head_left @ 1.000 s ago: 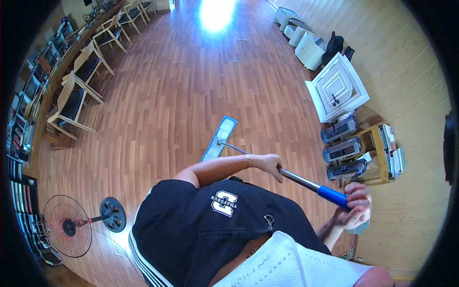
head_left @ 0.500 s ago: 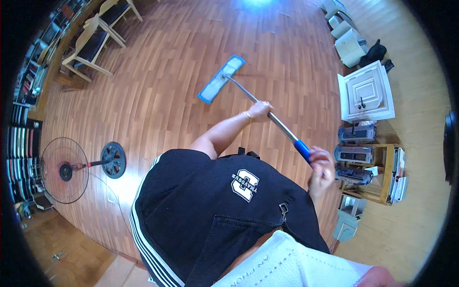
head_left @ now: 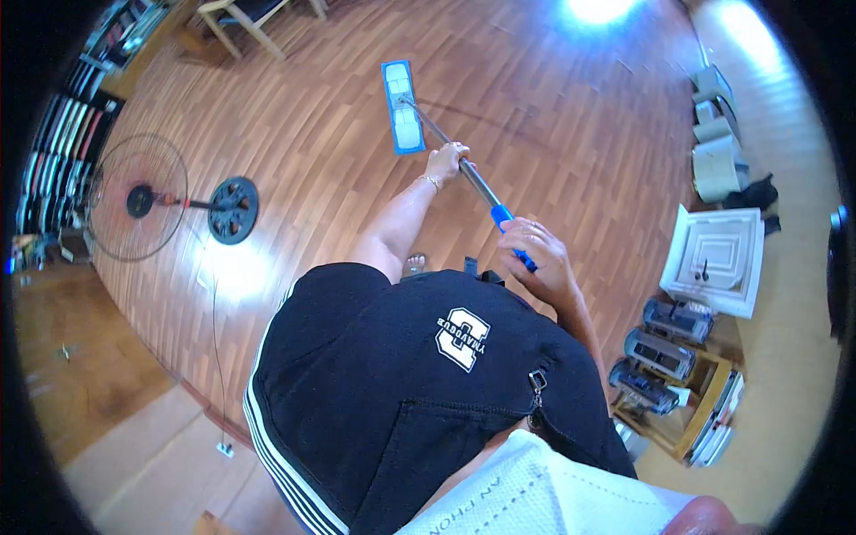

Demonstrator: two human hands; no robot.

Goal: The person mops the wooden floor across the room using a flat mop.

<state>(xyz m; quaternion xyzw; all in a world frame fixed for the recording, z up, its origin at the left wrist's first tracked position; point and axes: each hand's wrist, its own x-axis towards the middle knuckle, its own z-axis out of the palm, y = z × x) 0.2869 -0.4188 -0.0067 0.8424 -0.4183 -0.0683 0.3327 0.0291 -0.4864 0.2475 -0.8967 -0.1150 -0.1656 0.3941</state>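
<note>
A flat floor mop (head_left: 481,185) reaches away from me across the wooden floor. Its rectangular head (head_left: 404,107), pale with a blue border, lies flat on the boards ahead and slightly left. Midway down the metal pole, my left hand (head_left: 448,162) is closed around it, arm stretched forward. Closer to my body, my right hand (head_left: 539,259) grips the blue handle sleeve at the pole's upper end. The fingers of that hand wrap over the sleeve and partly hide it.
To the left stands a fan (head_left: 141,201) on a round black base (head_left: 234,210), its cord trailing over the floor. A wooden chair (head_left: 254,22) is at the far left. Along the right wall are a white cabinet door (head_left: 716,259), grey machines (head_left: 660,352) and a wooden shelf (head_left: 700,428).
The mop head has swung left and farther away, turning nearly lengthwise. Both hands have moved left, and the right hand now wraps the handle more fully. My view has turned too.
</note>
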